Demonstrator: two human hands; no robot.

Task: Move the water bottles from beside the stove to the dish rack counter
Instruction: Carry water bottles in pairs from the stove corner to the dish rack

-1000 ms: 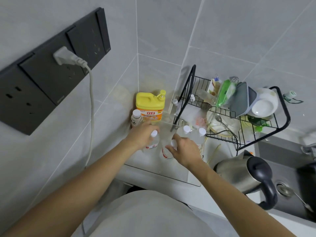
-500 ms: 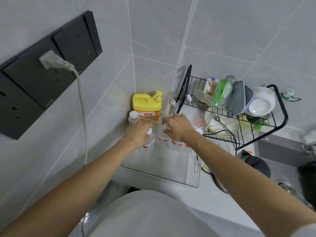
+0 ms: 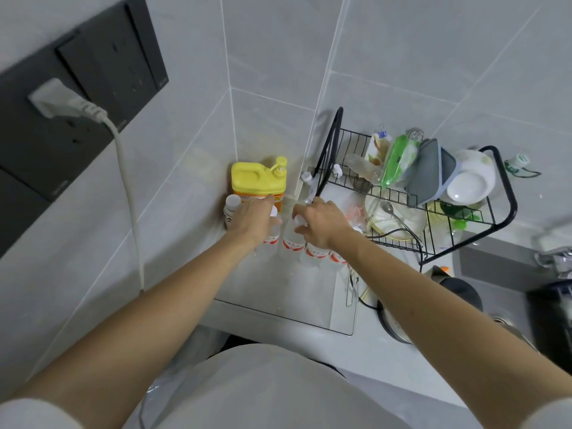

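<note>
In the head view, a row of clear water bottles [image 3: 314,253] with red-and-white labels is seen standing upright on the grey surface [image 3: 278,289] at the middle of the frame, just left of the black wire dish rack [image 3: 433,218]. The left hand [image 3: 252,219] is laid over the top of the leftmost bottle [image 3: 272,233], its grip curled around the cap and neck. The right hand [image 3: 320,222] is set over the neighbouring bottles, with the fingers [image 3: 301,212] bent about one white cap; whether that grip is clenched or only resting cannot be told. A yellow detergent jug [image 3: 257,182] with a pump is stood in the tiled corner behind the hands, and a small white-capped bottle [image 3: 231,209] is placed just beside it on the left. Bowls, a plate and a green item are held in the rack. A white plug [image 3: 62,102] is seated in the dark socket panel [image 3: 93,57] at upper left, and an electric kettle [image 3: 458,292] is partly hidden under the right forearm
</note>
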